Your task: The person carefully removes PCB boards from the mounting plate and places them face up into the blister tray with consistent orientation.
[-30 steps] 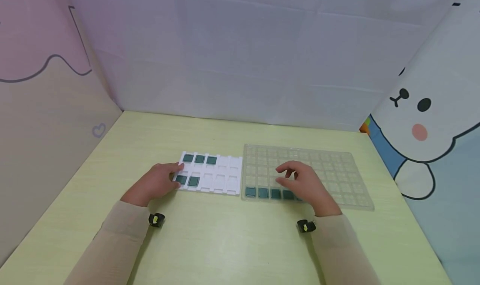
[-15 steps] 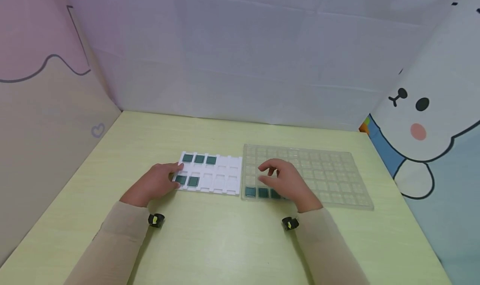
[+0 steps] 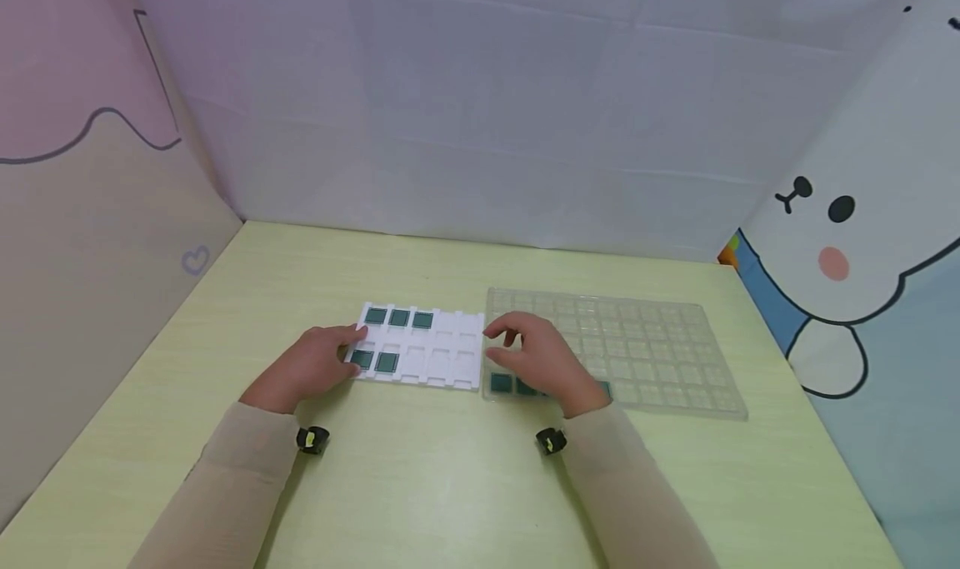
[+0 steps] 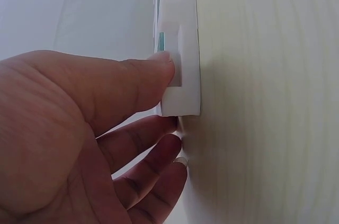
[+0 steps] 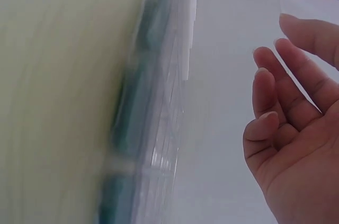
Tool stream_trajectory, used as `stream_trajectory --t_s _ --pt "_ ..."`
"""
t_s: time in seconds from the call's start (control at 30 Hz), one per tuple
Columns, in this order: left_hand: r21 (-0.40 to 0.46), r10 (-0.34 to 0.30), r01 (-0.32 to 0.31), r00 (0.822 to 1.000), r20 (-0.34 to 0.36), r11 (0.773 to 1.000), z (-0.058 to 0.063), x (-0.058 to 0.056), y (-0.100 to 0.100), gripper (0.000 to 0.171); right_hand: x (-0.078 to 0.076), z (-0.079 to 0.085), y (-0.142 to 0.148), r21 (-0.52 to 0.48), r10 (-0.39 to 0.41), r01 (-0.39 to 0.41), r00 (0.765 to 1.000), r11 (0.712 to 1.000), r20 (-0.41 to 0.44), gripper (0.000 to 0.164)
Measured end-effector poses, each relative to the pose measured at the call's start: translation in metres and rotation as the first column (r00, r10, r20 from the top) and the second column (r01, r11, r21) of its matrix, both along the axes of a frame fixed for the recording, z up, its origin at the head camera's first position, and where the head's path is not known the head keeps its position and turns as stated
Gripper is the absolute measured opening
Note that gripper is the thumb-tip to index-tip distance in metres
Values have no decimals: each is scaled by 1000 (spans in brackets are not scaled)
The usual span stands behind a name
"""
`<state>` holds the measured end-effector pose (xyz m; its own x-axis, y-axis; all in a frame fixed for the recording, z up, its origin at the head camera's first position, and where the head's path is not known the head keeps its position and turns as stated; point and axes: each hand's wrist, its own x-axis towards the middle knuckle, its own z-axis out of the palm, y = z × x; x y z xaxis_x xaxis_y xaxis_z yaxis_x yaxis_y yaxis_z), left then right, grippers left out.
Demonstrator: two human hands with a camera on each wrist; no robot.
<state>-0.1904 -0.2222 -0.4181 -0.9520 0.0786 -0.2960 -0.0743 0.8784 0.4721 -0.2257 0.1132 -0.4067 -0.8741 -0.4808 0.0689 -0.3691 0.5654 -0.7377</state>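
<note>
My left hand (image 3: pixel 318 365) grips the left end of a white plastic tray (image 3: pixel 480 348), its thumb (image 4: pixel 151 78) at the near corner in the left wrist view. Several green square chips lie in that tray's pockets, like the one in the upper row (image 3: pixel 423 321); other pockets are bare. Over the left part of a clear plastic tray (image 3: pixel 645 348) hovers my right hand (image 3: pixel 542 356), fingers loosely bent with nothing between them. Green chips (image 3: pixel 501 383) line the clear tray's near row, some hidden behind that hand. The right wrist view shows the fingers (image 5: pixel 265 94) apart from the tray.
Both trays lie side by side on a pale wooden table (image 3: pixel 442 486). White cloth (image 3: pixel 480 119) hangs behind the table, and printed cloths stand at the left and right. Each wrist wears a small black camera.
My right hand has moved left across the clear tray, towards the white tray. A chip at the row's right end is uncovered. The left hand and both trays stay in place.
</note>
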Motion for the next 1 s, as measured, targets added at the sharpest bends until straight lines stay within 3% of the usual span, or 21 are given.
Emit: stream_trajectory --t_s 0.47,1.0 --pt "-10 6 -6 1000 0 1000 3 1 3 68 3 -3 -35 58 51 -50 999 997 -10 23" --pt "-21 6 -6 1000 -3 1000 3 2 3 67 -8 -3 -58 84 51 -51 999 995 9 21"
